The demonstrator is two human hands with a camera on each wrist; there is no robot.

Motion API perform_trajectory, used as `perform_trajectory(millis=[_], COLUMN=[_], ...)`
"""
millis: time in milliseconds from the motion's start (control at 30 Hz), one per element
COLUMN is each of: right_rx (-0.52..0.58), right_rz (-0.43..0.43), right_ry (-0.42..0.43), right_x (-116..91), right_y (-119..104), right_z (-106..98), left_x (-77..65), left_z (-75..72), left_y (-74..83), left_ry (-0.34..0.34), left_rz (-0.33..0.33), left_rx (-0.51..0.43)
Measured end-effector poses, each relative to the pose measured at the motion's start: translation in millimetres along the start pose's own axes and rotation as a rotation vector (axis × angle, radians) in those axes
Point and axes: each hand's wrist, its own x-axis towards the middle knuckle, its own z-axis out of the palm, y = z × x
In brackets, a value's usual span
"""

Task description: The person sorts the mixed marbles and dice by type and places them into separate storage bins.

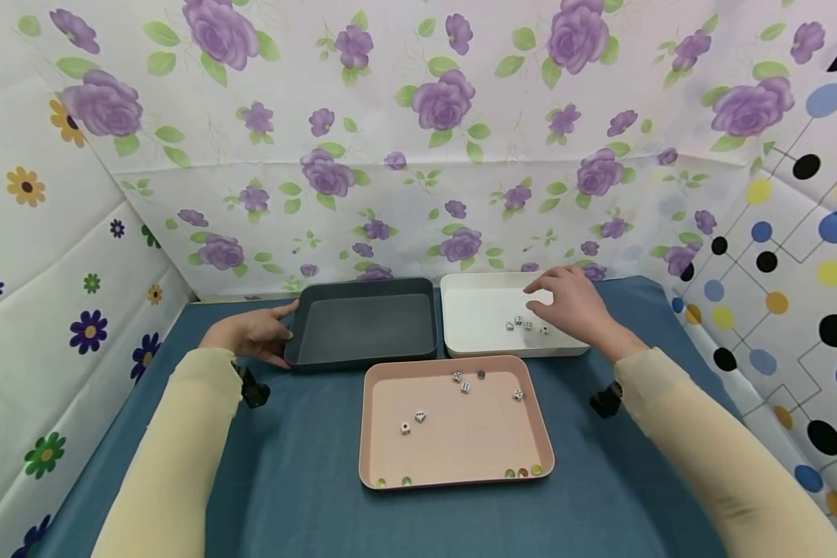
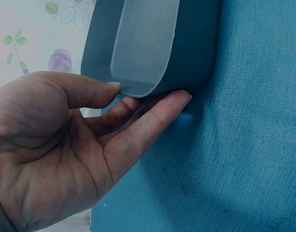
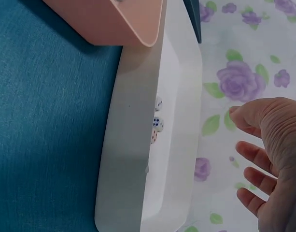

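Observation:
My left hand [image 1: 254, 332] grips the left end of a dark grey tray [image 1: 366, 322]. In the left wrist view, the thumb lies at the tray's rim [image 2: 138, 95] and the other fingers reach along its outer wall. Above the right part of a white tray [image 1: 477, 302] hovers my right hand [image 1: 573, 301], fingers spread and loosely bent, holding nothing. Several white dice [image 1: 519, 321] lie on the white tray's floor, below and left of that hand. The right wrist view shows some of these dice [image 3: 158, 123] behind the near wall.
In front stands a pink tray [image 1: 460, 446] with several dice [image 1: 420, 416] scattered in it. Small coloured glass-like pieces [image 1: 523, 473] lie along its near edge. Blue cloth [image 1: 286, 449] covers the table; flowered sheets [image 1: 390, 116] hang behind and beside it.

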Motion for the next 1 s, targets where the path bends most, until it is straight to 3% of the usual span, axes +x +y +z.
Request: perform_trajectory(millis=[433,1000], right_rx=[0.031,0.032], right_rz=[-0.080,-0.269], right_ry=[-0.011,-0.010], right_x=[-9,-12], right_y=[-21,-66], right_z=[-5,5], left_x=[0.1,-0.2], left_z=[-1.3,-0.3], left_y=[-0.1,0.4], left_ry=[-0.015,-0.007], left_rz=[0.002,0.004], left_rx=[0.011,0.028])
